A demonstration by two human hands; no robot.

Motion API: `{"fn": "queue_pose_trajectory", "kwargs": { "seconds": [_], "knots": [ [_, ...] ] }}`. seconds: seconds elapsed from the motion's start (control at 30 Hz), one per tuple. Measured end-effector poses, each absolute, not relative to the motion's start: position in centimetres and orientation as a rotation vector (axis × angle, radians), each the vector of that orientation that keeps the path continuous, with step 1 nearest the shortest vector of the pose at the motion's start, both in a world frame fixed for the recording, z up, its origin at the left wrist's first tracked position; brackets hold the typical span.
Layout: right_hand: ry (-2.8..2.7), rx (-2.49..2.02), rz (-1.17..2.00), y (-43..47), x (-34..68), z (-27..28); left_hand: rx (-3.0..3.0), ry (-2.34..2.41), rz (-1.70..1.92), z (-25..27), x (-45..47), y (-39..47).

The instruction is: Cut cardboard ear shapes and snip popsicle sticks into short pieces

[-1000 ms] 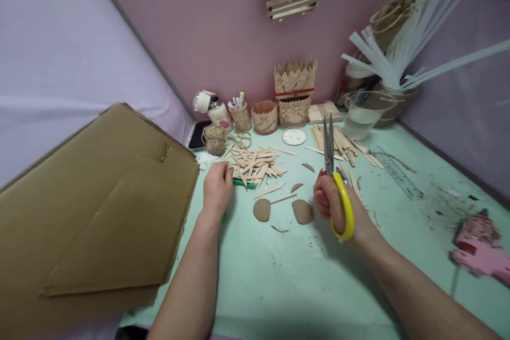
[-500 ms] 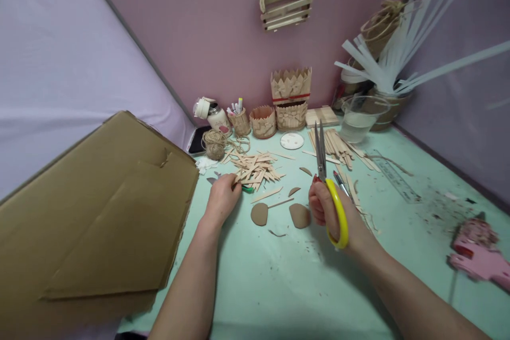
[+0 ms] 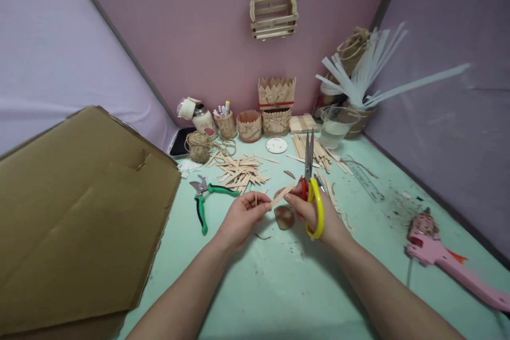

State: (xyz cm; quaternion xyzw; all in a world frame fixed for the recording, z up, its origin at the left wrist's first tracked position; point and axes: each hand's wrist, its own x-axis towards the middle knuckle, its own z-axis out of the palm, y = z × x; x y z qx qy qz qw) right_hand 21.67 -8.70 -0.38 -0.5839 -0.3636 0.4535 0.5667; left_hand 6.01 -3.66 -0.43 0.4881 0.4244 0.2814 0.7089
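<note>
My left hand (image 3: 243, 219) is closed, its fingertips pinching one end of a flat wooden craft stick (image 3: 282, 196). A second thin sliver of wood (image 3: 256, 198) shows at its fingers. My right hand (image 3: 319, 212) is closed on scissors (image 3: 309, 156) with yellow and red handles, blades pointing up and away. The right fingertips also touch the far end of the stick. Below the stick lies a rounded cardboard piece (image 3: 284, 218); another is mostly hidden behind the hands. Green-handled pruning shears (image 3: 205, 194) lie spread left of my left hand.
A heap of cut sticks (image 3: 241, 172) lies beyond my hands, longer sticks (image 3: 313, 150) to its right. A large cardboard sheet (image 3: 79, 212) fills the left side. The pink glue gun (image 3: 442, 255) is at right. A twine ball (image 3: 199, 147) and cup of liquid (image 3: 336, 130) stand farther back.
My left hand has left the stick heap and come right, now with a stick in it. My two hands have come together. The pruning shears are now uncovered. The view has shifted.
</note>
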Motion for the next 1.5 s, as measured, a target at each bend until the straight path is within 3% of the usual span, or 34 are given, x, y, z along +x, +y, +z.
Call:
{"fn": "queue_pose_trajectory", "kwargs": {
  "seconds": [0.3, 0.47, 0.77, 1.03, 1.17, 1.37, 1.5],
  "knots": [
    [-0.837, -1.344, 0.968, -8.3, 22.0, -1.3, 0.880, 0.825, 0.616, -1.2, 6.2, -4.2],
    [-0.831, -1.400, 0.716, -8.3, 22.3, -1.5, 0.575, 0.881, 0.675, -1.7, 6.3, -3.7],
    [-0.991, -1.430, 0.490, -9.0, 21.2, -2.7, 0.282, 0.623, 0.415, -2.2, 6.9, -5.2],
    [-1.026, -1.453, 0.523, -9.4, 20.8, -2.3, 0.683, 0.836, 0.688, -2.1, 6.6, -4.7],
    [-0.991, -1.450, 0.694, -8.8, 21.6, -1.8, 0.954, 0.996, 0.833, -1.7, 5.9, -3.7],
    [-1.039, -1.362, 1.077, -9.4, 20.6, -1.6, 0.884, 0.699, 0.575, -1.2, 5.9, -3.8],
    [-0.985, -1.380, 1.115, -9.6, 20.2, -2.3, 0.813, 0.619, 0.512, -1.5, 6.0, -4.3]
  ]
}}
